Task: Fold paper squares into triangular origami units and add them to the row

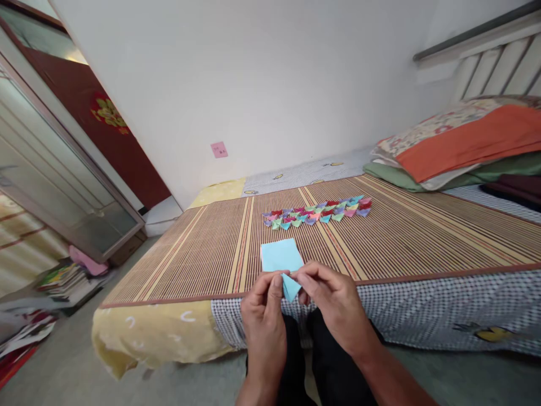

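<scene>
A small folded piece of light blue paper [291,288] is held between my two hands, its point facing down. My left hand [266,307] pinches its left upper edge between thumb and fingers. On the other side, my right hand [332,299] has its thumb and forefinger closed on the right corner. Just behind my fingers, a stack of square light blue paper [281,255] lies on the striped mat [203,248]. Farther back on the mat stand rows of small folded paper pieces [316,214] in many colours.
The mat covers a bed with a checked and yellow cloth [160,332] hanging over its front edge. Folded bedding and an orange pillow [469,144] lie at the right. A white wall [270,84] rises behind. Books [63,282] are stacked at the far left.
</scene>
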The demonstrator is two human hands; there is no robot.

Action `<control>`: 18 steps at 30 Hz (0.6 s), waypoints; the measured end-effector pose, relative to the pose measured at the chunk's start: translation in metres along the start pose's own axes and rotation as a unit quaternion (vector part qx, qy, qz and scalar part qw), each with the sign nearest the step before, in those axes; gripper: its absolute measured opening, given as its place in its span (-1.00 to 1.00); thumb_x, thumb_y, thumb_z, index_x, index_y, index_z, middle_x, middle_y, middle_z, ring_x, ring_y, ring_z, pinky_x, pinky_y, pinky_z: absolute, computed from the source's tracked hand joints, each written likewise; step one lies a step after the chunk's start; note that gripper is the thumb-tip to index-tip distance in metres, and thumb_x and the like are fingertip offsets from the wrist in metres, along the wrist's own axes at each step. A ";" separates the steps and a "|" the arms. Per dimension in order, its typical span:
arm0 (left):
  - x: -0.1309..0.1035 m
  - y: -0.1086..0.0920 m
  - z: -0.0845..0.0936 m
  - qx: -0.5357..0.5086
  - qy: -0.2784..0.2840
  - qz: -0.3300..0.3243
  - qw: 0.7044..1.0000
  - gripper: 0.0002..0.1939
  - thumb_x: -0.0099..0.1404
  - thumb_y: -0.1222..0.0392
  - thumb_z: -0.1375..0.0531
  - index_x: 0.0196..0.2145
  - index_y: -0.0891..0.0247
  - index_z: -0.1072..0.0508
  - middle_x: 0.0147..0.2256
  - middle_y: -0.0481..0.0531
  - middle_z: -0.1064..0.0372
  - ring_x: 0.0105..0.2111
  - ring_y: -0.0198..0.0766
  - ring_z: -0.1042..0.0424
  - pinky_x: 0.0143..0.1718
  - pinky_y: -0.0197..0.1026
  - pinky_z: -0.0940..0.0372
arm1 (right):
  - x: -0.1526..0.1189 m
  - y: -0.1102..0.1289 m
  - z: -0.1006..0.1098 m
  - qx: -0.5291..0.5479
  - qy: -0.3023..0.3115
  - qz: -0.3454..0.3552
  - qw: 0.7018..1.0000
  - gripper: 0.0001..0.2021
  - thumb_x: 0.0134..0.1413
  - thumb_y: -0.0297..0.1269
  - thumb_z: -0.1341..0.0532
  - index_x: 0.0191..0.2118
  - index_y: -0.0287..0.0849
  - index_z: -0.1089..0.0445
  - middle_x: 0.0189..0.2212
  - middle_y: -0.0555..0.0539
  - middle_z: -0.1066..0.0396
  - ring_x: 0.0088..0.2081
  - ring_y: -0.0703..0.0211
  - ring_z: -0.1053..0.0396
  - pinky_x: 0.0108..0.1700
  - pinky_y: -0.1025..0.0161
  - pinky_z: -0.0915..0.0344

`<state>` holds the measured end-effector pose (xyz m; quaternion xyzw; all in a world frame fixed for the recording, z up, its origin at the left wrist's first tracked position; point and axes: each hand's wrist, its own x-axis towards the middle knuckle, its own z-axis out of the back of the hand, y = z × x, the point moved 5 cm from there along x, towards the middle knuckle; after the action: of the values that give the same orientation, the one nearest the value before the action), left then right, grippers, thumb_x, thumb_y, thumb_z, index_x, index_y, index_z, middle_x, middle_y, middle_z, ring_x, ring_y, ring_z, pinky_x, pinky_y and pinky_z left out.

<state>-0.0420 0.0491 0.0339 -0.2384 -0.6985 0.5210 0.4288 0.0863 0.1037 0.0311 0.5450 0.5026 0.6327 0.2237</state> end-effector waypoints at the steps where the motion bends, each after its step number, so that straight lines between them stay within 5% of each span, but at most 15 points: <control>1: -0.001 -0.001 0.000 0.010 -0.004 -0.008 1.000 -0.76 0.34 0.01 -0.29 -0.23 0.21 -0.67 -0.35 0.02 -0.56 -0.34 -0.23 -0.48 -0.27 -0.24 -0.36 | 0.000 0.002 0.000 -0.005 0.001 0.012 1.000 -0.86 0.33 -0.23 -0.25 -0.27 -0.13 -0.49 -0.43 0.03 -0.43 -0.45 0.29 -0.40 -0.39 0.35 -0.38; 5: -0.001 -0.001 0.001 0.015 0.007 0.002 1.000 -0.76 0.32 0.02 -0.31 -0.19 0.20 -0.68 -0.30 0.04 -0.59 -0.30 -0.21 -0.50 -0.22 -0.22 -0.39 | -0.001 0.012 0.002 -0.072 -0.026 0.096 0.992 -0.93 0.28 -0.34 -0.27 -0.19 -0.11 -0.53 -0.30 -0.03 -0.49 -0.32 0.22 -0.48 -0.30 0.32 -0.42; 12: 0.000 0.012 -0.002 -0.114 0.073 0.124 0.983 -0.81 0.26 0.07 -0.38 -0.27 0.24 -0.69 -0.29 0.08 -0.60 -0.28 -0.18 -0.52 -0.24 -0.21 -0.43 | -0.001 0.026 0.007 -0.175 -0.042 0.210 0.961 -0.83 0.30 -0.49 -0.20 -0.17 -0.13 -0.54 -0.30 -0.06 -0.49 -0.24 0.16 -0.50 -0.25 0.28 -0.44; 18: -0.001 0.009 -0.003 -0.067 0.061 0.102 0.991 -0.78 0.26 0.06 -0.38 -0.26 0.25 -0.70 -0.35 0.07 -0.59 -0.28 -0.16 -0.52 -0.22 -0.19 -0.44 | -0.005 0.027 0.003 -0.215 -0.023 0.276 0.936 -0.78 0.30 -0.58 -0.17 -0.12 -0.17 -0.50 -0.29 -0.09 -0.46 -0.22 0.16 -0.49 -0.17 0.26 -0.43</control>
<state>-0.0403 0.0527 0.0258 -0.3678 -0.6764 0.4982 0.3987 0.0977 0.0906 0.0519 0.6153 0.1789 0.7501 0.1636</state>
